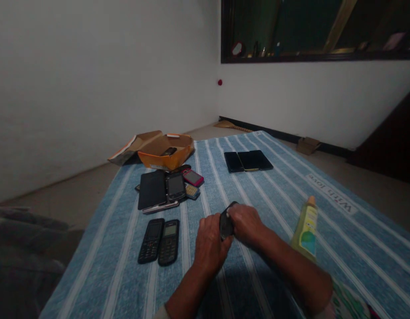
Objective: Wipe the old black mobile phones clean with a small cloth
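Note:
A dark mobile phone [226,225] is held slightly above the cloth, in front of me. My left hand [209,243] is wrapped round its left side and lower end, fingers closed. At the upper right part of the phone, my right hand [245,222] is closed with its fingertips against it. A small whitish bit shows at those fingertips; what it is cannot be made out. To the left lie two keypad phones side by side, a black one [151,241] and one with a pale screen [169,242].
Behind them is a pile with a black tablet-like slab [152,189], a touchscreen phone [176,185] and a pink phone [193,177]. An open orange box [168,160] stands at the far left. Dark smartphones [248,161] lie far back. A yellowish bottle [305,230] is near my right forearm.

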The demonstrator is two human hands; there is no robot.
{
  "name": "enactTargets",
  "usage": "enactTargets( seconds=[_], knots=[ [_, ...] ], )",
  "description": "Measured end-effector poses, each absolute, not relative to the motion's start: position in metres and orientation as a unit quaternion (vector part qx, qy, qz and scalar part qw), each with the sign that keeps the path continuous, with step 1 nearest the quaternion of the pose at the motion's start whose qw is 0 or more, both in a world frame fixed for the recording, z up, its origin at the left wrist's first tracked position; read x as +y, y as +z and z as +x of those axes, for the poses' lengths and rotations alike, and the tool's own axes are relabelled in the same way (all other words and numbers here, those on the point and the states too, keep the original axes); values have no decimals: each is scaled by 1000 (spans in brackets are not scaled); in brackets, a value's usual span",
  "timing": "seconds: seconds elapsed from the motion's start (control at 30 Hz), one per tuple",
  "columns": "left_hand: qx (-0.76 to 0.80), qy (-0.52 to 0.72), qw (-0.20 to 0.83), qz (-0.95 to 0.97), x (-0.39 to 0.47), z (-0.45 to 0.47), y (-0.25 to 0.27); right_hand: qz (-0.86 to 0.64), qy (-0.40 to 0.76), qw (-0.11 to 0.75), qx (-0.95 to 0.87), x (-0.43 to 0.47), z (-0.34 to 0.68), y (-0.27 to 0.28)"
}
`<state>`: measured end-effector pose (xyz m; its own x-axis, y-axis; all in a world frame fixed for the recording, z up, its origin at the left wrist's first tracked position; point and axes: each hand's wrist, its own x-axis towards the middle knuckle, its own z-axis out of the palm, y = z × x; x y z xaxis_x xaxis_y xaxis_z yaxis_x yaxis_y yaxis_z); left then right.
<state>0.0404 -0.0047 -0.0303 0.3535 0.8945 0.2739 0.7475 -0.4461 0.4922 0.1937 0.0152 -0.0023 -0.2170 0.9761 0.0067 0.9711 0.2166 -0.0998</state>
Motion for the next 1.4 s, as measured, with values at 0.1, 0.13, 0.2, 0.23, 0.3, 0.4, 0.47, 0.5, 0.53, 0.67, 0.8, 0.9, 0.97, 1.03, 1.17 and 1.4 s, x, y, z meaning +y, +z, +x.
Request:
enactTargets(
  seconds=[0.1, 0.13, 0.2, 0.23, 0.3, 0.4, 0.47, 0.5, 0.53, 0.67, 0.8, 0.9, 0.97, 1.03, 1.17, 1.4],
  knots=[
    [504, 261, 142, 811, -4, 41, -30, -631, 38, 40, -774, 15, 191, -2],
    [506, 263, 140, 810, -4, 41, -31, -643, 32, 39, -765, 16, 191, -2],
    [511, 264, 134, 807, -4, 41, -34, -657, 24, 38, -753, 17, 190, -1],
    [511, 266, 131, 806, -4, 41, -35, -655, 24, 37, -755, 17, 189, -1],
    [507, 270, 128, 808, -4, 40, -37, -637, 31, 38, -770, 15, 186, -2],
    [502, 274, 126, 810, -4, 40, -39, -626, 32, 39, -778, 16, 185, -3],
    [506, 274, 125, 808, -4, 40, -40, -652, 18, 38, -757, 19, 186, -3],
    [507, 276, 125, 807, -4, 40, -41, -658, 13, 38, -752, 21, 185, -3],
    [507, 279, 122, 806, -4, 40, -42, -657, 12, 38, -753, 21, 185, -4],
    [493, 295, 115, 811, -3, 39, -46, -602, 29, 46, -797, 20, 178, -5],
    [512, 288, 117, 801, -4, 40, -46, -640, 11, 52, -766, 24, 177, -2],
    [511, 287, 132, 799, -3, 40, -45, -628, 19, 51, -777, 26, 176, -1],
    [502, 292, 138, 802, -3, 41, -45, -604, 34, 46, -795, 27, 176, -1],
    [504, 295, 131, 801, -3, 41, -47, -622, 29, 44, -782, 30, 180, -1],
    [513, 293, 117, 798, -3, 40, -50, -651, 16, 44, -758, 32, 182, -1],
    [509, 297, 103, 801, -4, 39, -48, -668, 27, 44, -742, 26, 194, -2]
  ],
)
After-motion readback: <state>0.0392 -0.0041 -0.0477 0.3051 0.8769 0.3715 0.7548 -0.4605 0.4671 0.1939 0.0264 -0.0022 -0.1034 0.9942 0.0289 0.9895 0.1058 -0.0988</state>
